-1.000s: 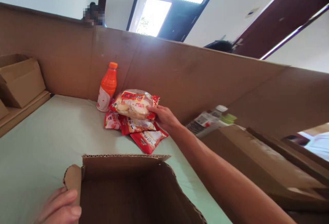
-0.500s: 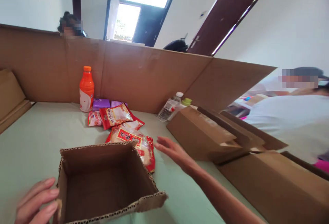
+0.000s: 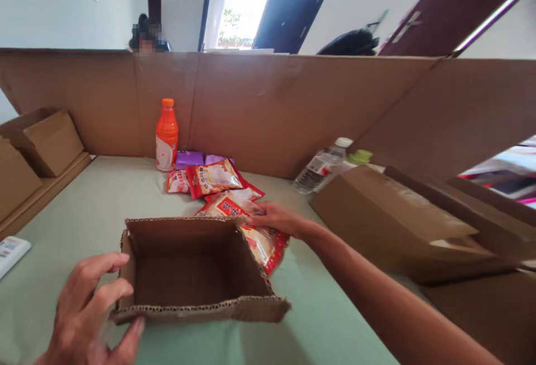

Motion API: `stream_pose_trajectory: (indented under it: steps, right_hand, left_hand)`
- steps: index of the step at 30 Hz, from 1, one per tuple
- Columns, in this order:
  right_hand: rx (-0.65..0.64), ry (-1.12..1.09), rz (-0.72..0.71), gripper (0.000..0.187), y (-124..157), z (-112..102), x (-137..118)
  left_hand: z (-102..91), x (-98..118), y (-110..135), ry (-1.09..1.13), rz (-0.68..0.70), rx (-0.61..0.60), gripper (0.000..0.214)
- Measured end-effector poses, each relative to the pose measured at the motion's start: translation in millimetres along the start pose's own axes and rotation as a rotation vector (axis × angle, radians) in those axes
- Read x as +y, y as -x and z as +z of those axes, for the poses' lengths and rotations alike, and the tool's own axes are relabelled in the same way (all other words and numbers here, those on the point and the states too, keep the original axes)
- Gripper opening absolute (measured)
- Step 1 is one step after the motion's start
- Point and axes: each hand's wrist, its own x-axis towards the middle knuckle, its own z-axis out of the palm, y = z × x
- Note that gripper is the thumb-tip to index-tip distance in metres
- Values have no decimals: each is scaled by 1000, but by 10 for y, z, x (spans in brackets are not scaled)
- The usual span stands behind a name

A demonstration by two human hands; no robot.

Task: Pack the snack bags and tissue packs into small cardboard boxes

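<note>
An open-topped cardboard box (image 3: 184,312) with ragged cut edges stands on the table in front of me. My left hand (image 3: 90,303) grips its left end, fingers over the left wall and thumb low at the near corner. Behind the box lies a red and clear snack bag (image 3: 262,248) with Chinese lettering, partly hidden by the box's wall. My right hand (image 3: 278,219) is on this bag from above, its fingers curled down onto the plastic; the fingertips are partly hidden. Smaller red snack packets (image 3: 215,178) lie just beyond.
An orange bottle (image 3: 167,139) stands beside purple packs (image 3: 189,159) against the cardboard screen (image 3: 251,102). A clear bottle (image 3: 320,169) leans at right near a green-capped item (image 3: 360,157). Cardboard boxes (image 3: 377,214) line the right; more boxes (image 3: 54,142) and a white device (image 3: 12,253) are left.
My right hand has moved left onto the large snack bag. My left hand has closed round the box's left end, and the box has turned slightly. The view has swung right.
</note>
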Motion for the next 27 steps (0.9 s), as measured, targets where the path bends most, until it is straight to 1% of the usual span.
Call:
stream_pose_trajectory:
  steps: [2,3,5,6,7,8,9,11,12,14,16,18,19,21,23,25,27]
  right_hand:
    - [67,58,-44,45,249,-51,-108]
    - [139,102,-88,43,376,-84,-198]
    - [385,103,-234,35,629,-124,-448]
    - [504,60,-312,30,749,-117,-600]
    - [596,1,-384,25,862,-85,-760]
    - [660,-54,-452,22,961,-29,-917]
    - [697,-93,-516,20,1044,47,-1062]
    - [680,-97,-634,20,1150,238,-1281]
    - [650,-66,-684,20,1171,337,-1346]
    - [533,63,-759,16,1167,506,-1392]
    - [337,295,-828,12,1131,616,-1367]
    - [101,594,-888,23,1096,679,-1325]
    - [-19,746,-893,27,1085,705,-1312]
    - [-213,1019,-819,27,1067,772,-1315]
    - [-358,1221,-676,22,1036,882,-1354]
    - [-462,1323,-568,21,966,1025,-1404]
    - [-563,1341,-505,17,849,1165,-1437]
  left_hand:
    - [-38,-15,-31,-35,46,-32,15]
    - [-54,-24,-50,-46,70,-46,15]
    - [-80,-35,-81,-52,104,-70,14]
    - [-89,-34,-89,-46,114,-84,13]
    - [-97,-28,-91,-41,117,-97,12]
    - [-102,-17,-87,-35,117,-107,12]
    - [-105,-5,-79,-28,115,-116,11]
    - [-106,19,-55,-18,100,-120,11]
    - [-106,28,-41,-17,91,-115,11]
    - [-108,36,-9,-22,65,-100,11]
    - [-115,38,20,-22,43,-89,8]
    - [-124,45,42,-9,30,-92,9]
    - [-126,54,49,9,23,-103,11]
    - [-121,82,50,59,8,-111,14]
    - [-102,115,40,109,1,-102,16]
    - [-79,138,24,134,-3,-84,18]
    - [-62,142,13,146,-9,-76,18]
